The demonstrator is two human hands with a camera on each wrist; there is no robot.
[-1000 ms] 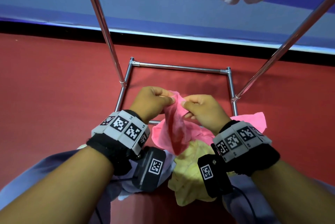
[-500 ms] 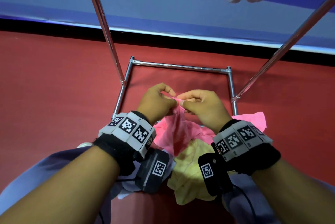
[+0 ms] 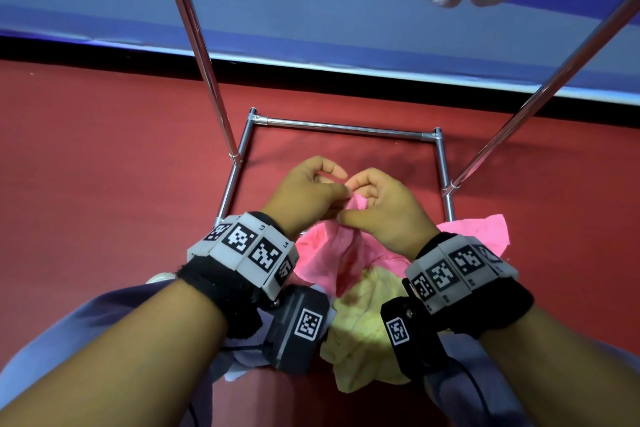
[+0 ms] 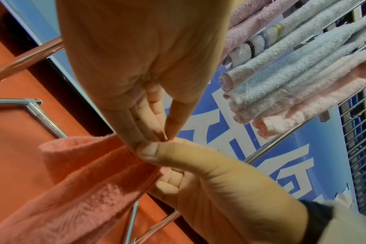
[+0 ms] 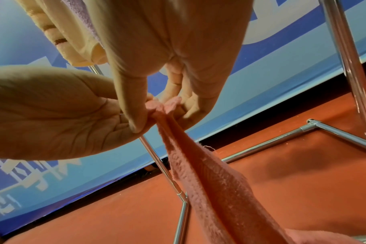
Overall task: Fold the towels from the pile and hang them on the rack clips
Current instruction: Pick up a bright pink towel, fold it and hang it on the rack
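Both our hands, left hand (image 3: 304,194) and right hand (image 3: 384,208), pinch one corner of the pink towel (image 3: 332,253) above the pile (image 3: 363,322), inside the rack (image 3: 346,129) base. It's soft, light terry, floppy, so we'd grab corners. White banner lettering's unreadable.

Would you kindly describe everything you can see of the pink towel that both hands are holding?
The pink towel is soft, fuzzy terry cloth with a slightly frayed edge. The left hand and right hand pinch its top edge close together, so it hangs bunched in a narrow drape. Its lower part spreads over the red floor, reaching right past the rack's base bar, beside a yellow towel.
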